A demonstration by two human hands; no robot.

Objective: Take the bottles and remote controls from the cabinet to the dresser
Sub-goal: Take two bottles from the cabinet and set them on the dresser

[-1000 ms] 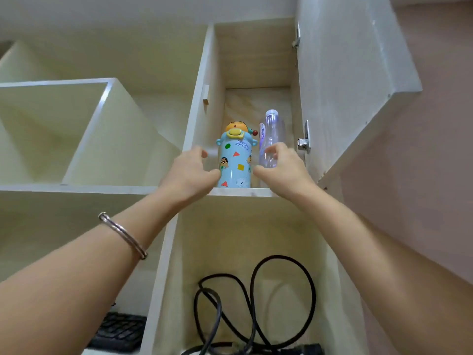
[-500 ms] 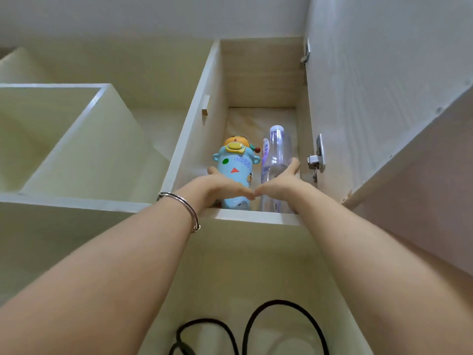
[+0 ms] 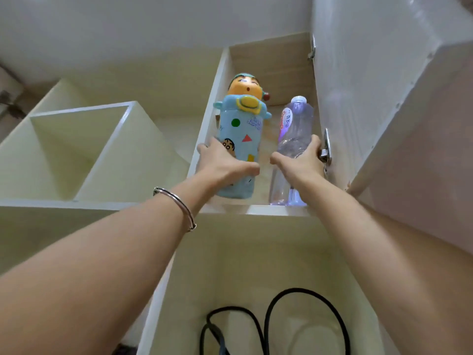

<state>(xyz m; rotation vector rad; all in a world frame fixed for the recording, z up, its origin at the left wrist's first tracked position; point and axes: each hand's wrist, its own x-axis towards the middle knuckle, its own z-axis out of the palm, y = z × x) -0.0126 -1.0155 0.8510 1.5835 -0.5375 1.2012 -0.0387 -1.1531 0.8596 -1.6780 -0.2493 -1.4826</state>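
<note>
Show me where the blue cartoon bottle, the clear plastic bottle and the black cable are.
blue cartoon bottle (image 3: 242, 134): head view, on its sticker-covered body.
clear plastic bottle (image 3: 294, 126): head view, on its upper body beside the label.
black cable (image 3: 330, 308): head view, on the right loop, lower compartment.

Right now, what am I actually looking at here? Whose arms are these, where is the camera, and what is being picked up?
There is no machine here: these are a person's two bare arms. The single picture comes from a wide-angle camera worn on the person's head, looking up into an open cabinet.

On the upper shelf stand two bottles side by side. The left hand, with a silver bracelet on its wrist, is wrapped around a blue cartoon bottle with a character's head for a lid. The right hand grips a clear plastic bottle near its middle. Both bottles seem to be still at the shelf's front edge.

The cabinet door hangs open on the right. In the compartment below lies a looped black cable. No remote controls are visible.
</note>
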